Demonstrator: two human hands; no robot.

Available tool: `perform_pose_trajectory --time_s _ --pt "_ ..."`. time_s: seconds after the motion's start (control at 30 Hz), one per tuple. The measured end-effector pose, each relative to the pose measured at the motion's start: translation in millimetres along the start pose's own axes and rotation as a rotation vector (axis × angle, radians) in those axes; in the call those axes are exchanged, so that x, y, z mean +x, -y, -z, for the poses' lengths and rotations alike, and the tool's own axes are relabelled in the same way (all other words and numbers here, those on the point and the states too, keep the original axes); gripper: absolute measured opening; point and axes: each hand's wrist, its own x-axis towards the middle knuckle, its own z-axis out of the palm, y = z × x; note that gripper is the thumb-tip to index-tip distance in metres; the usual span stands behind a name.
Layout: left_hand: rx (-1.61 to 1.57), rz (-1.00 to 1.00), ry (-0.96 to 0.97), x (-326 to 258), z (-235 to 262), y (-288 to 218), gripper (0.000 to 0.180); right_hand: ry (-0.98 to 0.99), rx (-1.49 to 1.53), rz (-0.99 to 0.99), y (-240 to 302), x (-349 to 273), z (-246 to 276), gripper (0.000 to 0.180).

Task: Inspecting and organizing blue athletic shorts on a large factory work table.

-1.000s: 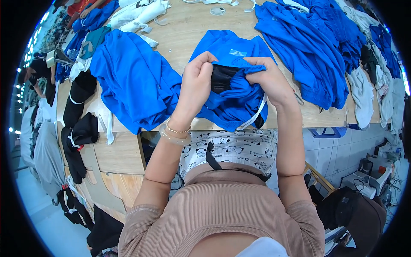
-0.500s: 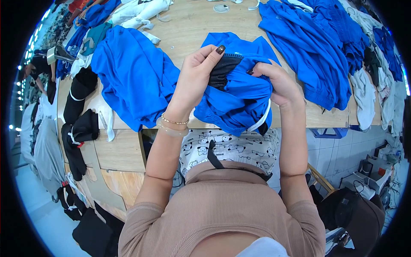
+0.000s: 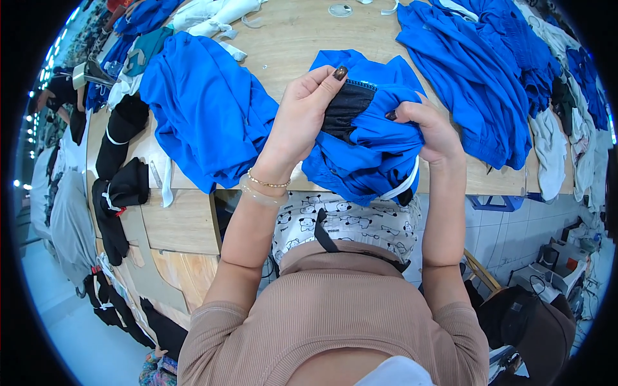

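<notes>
A bright blue garment (image 3: 386,132) with a black inset panel (image 3: 347,109) and a stitched seam is bunched up between my hands at the table's front edge. My left hand (image 3: 306,106) pinches the seam edge at the black panel, thumb on top. On the other side my right hand (image 3: 434,128) grips the blue cloth, its thumb and fingers closed on the gathered folds. A white strip (image 3: 400,188) loops out at the garment's lower right. Which kind of garment it is cannot be made out from the crumpled cloth.
Blue garments lie piled on the wooden table (image 3: 290,38) to the left (image 3: 199,109) and the right (image 3: 470,96). Tied black cloth bundles (image 3: 122,186) lie at the left edge. White cloth (image 3: 547,154) hangs at the right. A person's patterned sleeve (image 3: 158,370) shows at lower left.
Both hands and the held garment have shifted slightly right in the picture, with the grip unchanged. A patterned sleeve and hand have come into view at lower left, by the black cloth.
</notes>
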Motion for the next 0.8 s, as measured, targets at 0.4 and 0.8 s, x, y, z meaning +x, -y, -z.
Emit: perform_pose_trajectory --time_s 0.4,0.8 --pt "0.059 -0.004 0.123 -4 8 -4 0.024 0.092 -0.117 -0.002 9 -2 10 0.022" --pt "0.673 -0.127 0.194 26 33 19 0.017 0.442 -0.224 0.272 41 9 16 0.060"
